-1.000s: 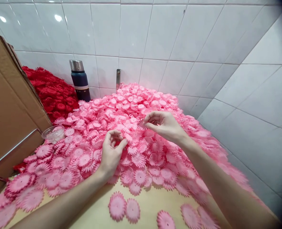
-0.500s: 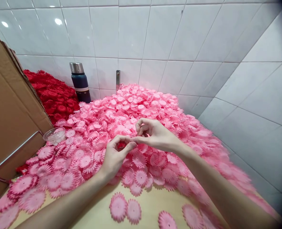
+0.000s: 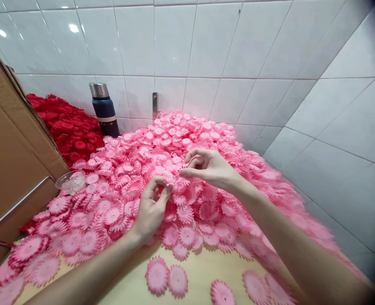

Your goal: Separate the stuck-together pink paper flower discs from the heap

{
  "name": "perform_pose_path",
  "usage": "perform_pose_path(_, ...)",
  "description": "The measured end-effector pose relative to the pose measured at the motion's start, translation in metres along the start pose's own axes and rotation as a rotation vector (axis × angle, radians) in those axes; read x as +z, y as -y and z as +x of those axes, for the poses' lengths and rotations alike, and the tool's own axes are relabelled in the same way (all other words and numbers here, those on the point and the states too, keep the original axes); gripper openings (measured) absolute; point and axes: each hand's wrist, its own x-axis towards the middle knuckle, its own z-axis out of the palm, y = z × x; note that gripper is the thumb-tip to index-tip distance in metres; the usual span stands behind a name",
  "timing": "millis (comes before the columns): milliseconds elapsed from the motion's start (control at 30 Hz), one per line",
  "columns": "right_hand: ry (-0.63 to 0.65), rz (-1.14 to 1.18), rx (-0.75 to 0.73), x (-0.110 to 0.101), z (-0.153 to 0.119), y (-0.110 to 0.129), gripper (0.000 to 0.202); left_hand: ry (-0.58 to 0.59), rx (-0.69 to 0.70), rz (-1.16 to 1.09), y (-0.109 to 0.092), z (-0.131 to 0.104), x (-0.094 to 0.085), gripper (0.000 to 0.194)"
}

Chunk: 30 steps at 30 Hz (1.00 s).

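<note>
**Left hand [image 3: 151,209] and right hand [image 3: 214,171] close together over a heap of pink discs [image 3: 124,165]**

From the left, a cardboard panel [image 3: 12,127] hides part of a red heap [image 3: 68,125]; a bent metal rod [image 3: 19,207] shows before it. Next come a clear round tub [image 3: 60,189], an upright flask [image 3: 104,112] and a metal strip [image 3: 155,106] against the tiled wall [image 3: 171,42]. The pink heap spreads across the table [image 3: 127,279], with several discs lying loose in front.

The left hand is half curled, thumb and forefinger nearly meeting; the right, just beyond, has its thumb and bent fingers brought near each other. Whether either grasps anything cannot be told.

The discs are thin, flat and fringed; the flask is dark blue with a silvery cap; the tiles are glossy.
</note>
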Motion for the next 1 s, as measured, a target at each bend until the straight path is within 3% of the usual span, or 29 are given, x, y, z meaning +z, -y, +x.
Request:
perform_pose_path(100,-0.069,-0.035,-0.009,0.002,0.002,-0.001,0.025,-0.049,-0.013,-0.011,0.001,0.001,0.0,0.007)
perform_pose_path(267,-0.409,-0.247,-0.086,-0.01,0.005,-0.006,0.015,-0.086,0.032,-0.001,-0.006,-0.002,0.0,0.006)
perform_pose_path(400,-0.272,-0.24,-0.06,-0.021,0.003,0.0,0.008,-0.086,-0.022,0.01,-0.007,-0.002,0.001,0.007)
perform_pose_path(600,-0.075,-0.32,-0.079,-0.014,-0.002,0.01,0.008,-0.219,-0.066,0.0,0.001,0.004,0.0,0.02)
perform_pose_path(1000,-0.099,-0.122,0.029,0.007,-0.004,0.006,0.034,-0.012,0.015,0.067,-0.008,-0.003,0.003,0.011)
